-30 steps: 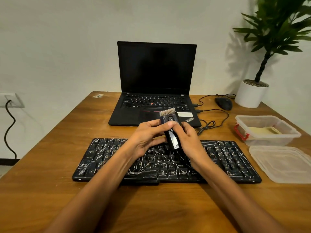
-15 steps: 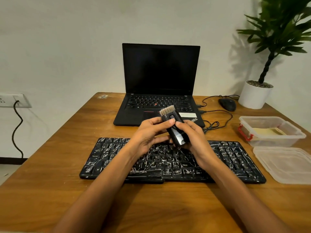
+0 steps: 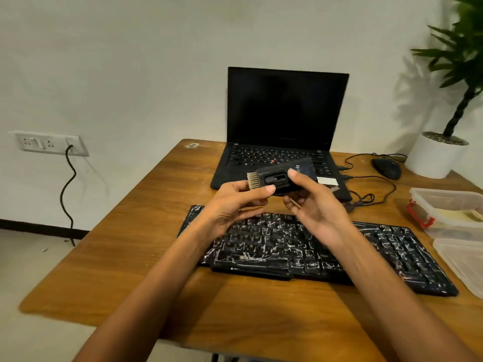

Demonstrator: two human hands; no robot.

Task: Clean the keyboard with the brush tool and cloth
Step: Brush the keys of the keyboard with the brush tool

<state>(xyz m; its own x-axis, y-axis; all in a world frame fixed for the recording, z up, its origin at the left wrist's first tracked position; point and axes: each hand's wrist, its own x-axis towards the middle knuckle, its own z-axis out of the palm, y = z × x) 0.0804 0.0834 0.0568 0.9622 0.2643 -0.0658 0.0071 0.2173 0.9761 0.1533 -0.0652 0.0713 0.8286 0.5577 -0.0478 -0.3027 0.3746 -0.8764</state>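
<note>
A black brush tool (image 3: pixel 283 175) with pale bristles at its left end is held roughly level above the keyboard, between both hands. My left hand (image 3: pixel 230 205) pinches it near the bristle end. My right hand (image 3: pixel 313 205) grips its body from the right, thumb on top. Below lies the black keyboard (image 3: pixel 313 252), streaked with white dust, on the wooden table (image 3: pixel 156 257). A yellowish cloth (image 3: pixel 454 214) lies inside a clear plastic box (image 3: pixel 444 205) at the right edge.
An open black laptop (image 3: pixel 282 121) stands behind the keyboard with cables (image 3: pixel 366 194) and a mouse (image 3: pixel 386 168) to its right. A potted plant (image 3: pixel 436 155) is at the back right. The box's lid (image 3: pixel 462 259) lies right of the keyboard. A wall socket (image 3: pixel 49 143) is at left.
The brush tool has turned from upright to nearly level, bristles now pointing left, and both hands have lifted it a little. My view has swung left.
</note>
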